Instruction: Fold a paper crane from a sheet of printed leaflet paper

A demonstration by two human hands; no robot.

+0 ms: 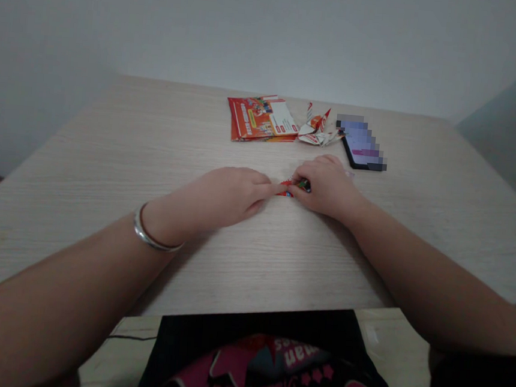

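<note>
Both of my hands rest on a pale wooden table (107, 162), meeting at a small folded piece of printed red paper (288, 188). My left hand (226, 194) is closed, its fingertips pressing the paper's left side; a silver bangle (150, 235) circles that wrist. My right hand (328, 186) is curled over the paper's right side, pinching it down. Most of the paper is hidden under the fingers.
Farther back lie a stack of red and orange printed leaflets (261, 118), a folded paper figure (318, 129) and a dark phone (362, 145) with a lit screen. A plain wall stands behind the table. My dark printed shirt shows at the bottom.
</note>
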